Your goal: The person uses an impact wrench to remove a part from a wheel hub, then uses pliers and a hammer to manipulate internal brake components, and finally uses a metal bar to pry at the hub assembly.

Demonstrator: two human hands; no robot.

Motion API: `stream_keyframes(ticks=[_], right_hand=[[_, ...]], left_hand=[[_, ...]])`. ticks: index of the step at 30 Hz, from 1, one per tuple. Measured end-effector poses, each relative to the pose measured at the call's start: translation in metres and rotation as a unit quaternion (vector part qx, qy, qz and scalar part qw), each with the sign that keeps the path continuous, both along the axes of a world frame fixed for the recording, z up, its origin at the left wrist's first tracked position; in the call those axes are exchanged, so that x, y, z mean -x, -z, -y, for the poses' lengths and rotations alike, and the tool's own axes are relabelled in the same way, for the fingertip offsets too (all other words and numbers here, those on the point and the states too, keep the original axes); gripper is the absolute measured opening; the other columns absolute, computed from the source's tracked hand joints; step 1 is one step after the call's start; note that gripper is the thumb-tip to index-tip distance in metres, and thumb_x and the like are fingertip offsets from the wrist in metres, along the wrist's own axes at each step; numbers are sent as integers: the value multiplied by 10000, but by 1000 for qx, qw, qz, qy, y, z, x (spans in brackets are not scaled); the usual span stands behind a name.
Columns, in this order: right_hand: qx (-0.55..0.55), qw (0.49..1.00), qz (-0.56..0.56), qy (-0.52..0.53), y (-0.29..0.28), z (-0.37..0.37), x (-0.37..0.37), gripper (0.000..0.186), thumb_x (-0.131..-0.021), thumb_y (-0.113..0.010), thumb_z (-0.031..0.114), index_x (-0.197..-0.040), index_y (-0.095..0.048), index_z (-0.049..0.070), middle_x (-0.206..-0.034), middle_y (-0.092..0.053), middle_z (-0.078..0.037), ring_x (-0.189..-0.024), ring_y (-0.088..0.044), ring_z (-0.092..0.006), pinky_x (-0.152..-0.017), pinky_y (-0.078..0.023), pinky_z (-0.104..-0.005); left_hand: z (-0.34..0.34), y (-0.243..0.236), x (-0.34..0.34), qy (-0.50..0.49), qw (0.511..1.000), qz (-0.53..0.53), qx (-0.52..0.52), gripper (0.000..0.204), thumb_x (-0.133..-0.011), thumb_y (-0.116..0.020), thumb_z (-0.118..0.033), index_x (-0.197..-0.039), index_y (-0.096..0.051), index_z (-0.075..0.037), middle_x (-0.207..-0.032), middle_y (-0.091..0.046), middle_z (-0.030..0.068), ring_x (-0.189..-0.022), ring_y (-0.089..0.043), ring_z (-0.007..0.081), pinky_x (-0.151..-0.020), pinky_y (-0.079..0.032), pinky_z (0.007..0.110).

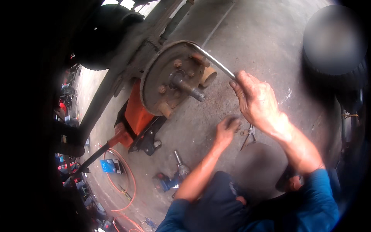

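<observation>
My right hand is closed around the lower end of a long shiny metal bar. The bar's far end meets the upper rim of a round, rusty brake backing plate. From the plate's middle sticks out a threaded spindle, with several bolts around it. My left hand hovers lower down, apart from the plate, its fingers curled; what they hold, if anything, is hidden. Close beside it on the floor lies a pair of pliers.
An orange jack stands under the axle beam. On the concrete floor are a blue cordless impact wrench, a blue box and a curled orange hose. At right is a large dark tyre.
</observation>
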State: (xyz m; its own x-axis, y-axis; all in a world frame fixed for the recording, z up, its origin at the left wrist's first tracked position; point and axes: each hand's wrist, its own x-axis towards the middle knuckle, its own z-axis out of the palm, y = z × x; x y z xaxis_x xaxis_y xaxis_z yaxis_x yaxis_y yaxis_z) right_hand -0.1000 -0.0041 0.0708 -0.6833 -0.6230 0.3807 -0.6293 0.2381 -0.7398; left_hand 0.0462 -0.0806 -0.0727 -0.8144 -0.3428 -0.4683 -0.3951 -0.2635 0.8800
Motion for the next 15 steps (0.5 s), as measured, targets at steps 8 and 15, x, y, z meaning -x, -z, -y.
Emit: stream_keyframes(ticks=[8, 15], right_hand=[[-28, 998, -51, -2, -46, -7, -9, 343, -861, -548, 74, -1202, -557, 34, -838, -584, -183, -673, -612, -371, -586, -497, -444], [-72, 996, -35, -40, -43, 9, -50, 492, -853, -585, 36, -1319, -449, -46, -896, -604, -239, -690, -633, -390, -628, -526, -445]], left_hand=[[16, -29, -50, -31, 993, 94, 66, 273, -910, -581, -169, -1102, -593, 24, -888, -649, 85, -765, -604, 155, -669, -493, 297], [13, -60, -57, -50, 997, 52, 19, 279, -893, -613, -165, -1100, -604, 20, -878, -655, 80, -767, -624, 147, -681, -498, 289]])
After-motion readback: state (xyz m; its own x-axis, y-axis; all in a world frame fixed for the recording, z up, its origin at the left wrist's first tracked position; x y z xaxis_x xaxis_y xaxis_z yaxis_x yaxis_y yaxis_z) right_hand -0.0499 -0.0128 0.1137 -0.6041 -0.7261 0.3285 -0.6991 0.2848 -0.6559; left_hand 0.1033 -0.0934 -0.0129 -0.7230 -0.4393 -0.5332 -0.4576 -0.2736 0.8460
